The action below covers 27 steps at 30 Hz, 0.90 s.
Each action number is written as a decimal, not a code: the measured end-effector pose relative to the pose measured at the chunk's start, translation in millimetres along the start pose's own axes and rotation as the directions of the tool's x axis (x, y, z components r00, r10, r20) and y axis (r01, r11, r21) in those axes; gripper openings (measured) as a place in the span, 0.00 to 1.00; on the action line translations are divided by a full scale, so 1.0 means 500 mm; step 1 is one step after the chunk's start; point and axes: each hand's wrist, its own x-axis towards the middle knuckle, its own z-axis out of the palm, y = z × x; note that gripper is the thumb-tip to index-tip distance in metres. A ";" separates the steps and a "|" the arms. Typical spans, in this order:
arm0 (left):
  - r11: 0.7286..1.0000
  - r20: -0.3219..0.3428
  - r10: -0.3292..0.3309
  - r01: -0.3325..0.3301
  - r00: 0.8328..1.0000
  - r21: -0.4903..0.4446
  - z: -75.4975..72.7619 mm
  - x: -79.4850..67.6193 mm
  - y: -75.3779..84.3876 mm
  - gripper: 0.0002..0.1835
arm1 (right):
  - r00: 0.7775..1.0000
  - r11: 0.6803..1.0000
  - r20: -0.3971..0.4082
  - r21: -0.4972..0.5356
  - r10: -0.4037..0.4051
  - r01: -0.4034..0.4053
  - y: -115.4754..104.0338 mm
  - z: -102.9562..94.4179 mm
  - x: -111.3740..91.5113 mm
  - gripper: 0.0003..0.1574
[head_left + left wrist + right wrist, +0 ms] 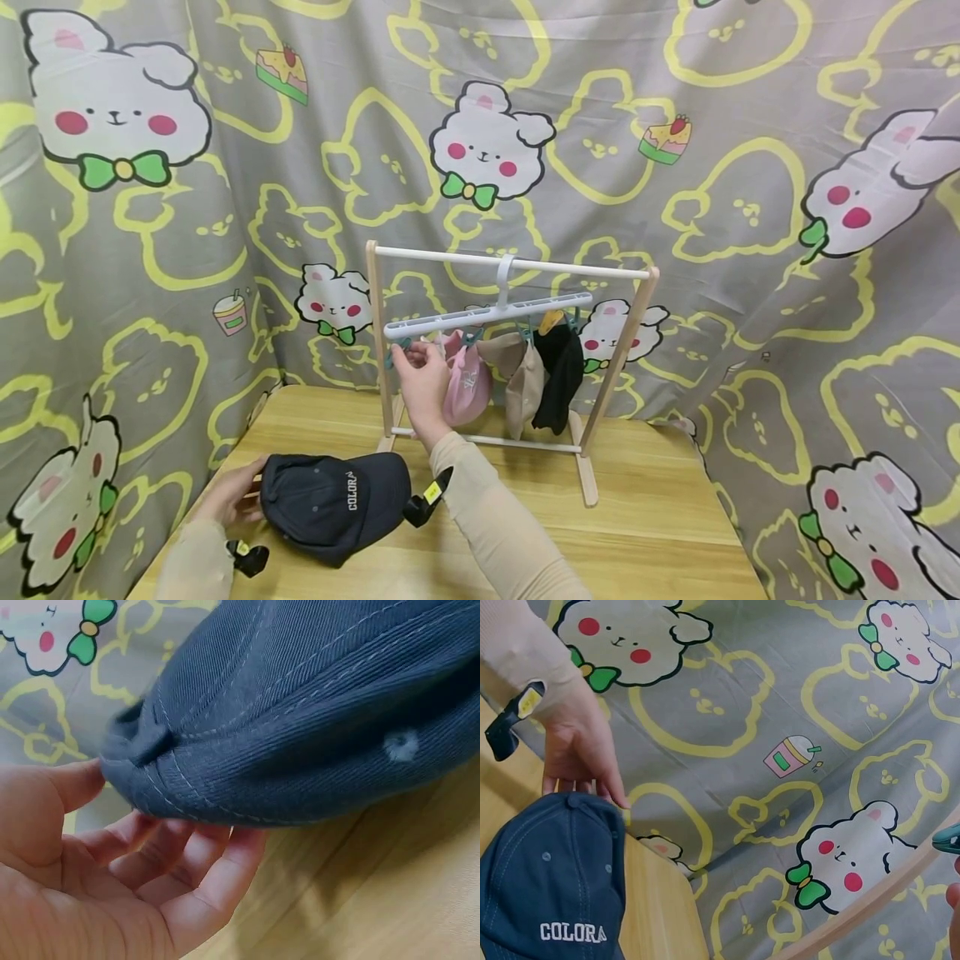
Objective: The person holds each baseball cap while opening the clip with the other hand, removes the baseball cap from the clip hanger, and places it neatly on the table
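Observation:
My left hand (234,493) pinches the back edge of a dark navy baseball cap (315,500) between thumb and fingers. White letters show on the cap's front, and its brim points right in the head view. At the left end of a pale blue clip hanger (450,320), my right hand (424,385) pinches a teal clip (946,838). Beside that hand hangs a pink cap (467,387). Farther right along the hanger are a beige cap (525,392) and a black cap (558,379), held by clips.
The hanger hooks over the white top bar (442,257) of a small wooden rack (636,333). Beneath it lies a wood-grain table (645,517). A grey curtain (600,50) with rabbit prints surrounds the table at the back and sides.

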 end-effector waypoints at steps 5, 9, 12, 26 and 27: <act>1.000 0.037 0.013 -0.013 0.999 0.010 -0.001 -0.009 -0.007 0.40 | 1.000 1.000 -0.002 0.007 0.009 -0.009 -0.001 0.003 0.002 0.21; 1.000 0.065 -0.015 0.016 0.998 -0.014 -0.005 -0.010 -0.012 0.42 | 1.000 1.000 -0.001 0.002 0.016 -0.016 -0.003 0.004 0.000 0.19; 1.000 0.069 -0.026 0.026 0.997 -0.001 -0.008 -0.011 -0.016 0.44 | 1.000 1.000 -0.006 -0.002 0.016 -0.016 -0.004 0.005 -0.001 0.16; 0.995 -0.013 0.065 -0.064 0.998 0.078 -0.043 -0.029 -0.008 0.38 | 1.000 1.000 -0.015 -0.014 0.010 -0.010 -0.010 0.004 -0.003 0.18; 0.994 -0.015 0.071 -0.069 0.997 0.087 -0.043 -0.032 -0.007 0.38 | 1.000 1.000 -0.016 -0.016 0.009 -0.010 -0.010 0.004 -0.004 0.18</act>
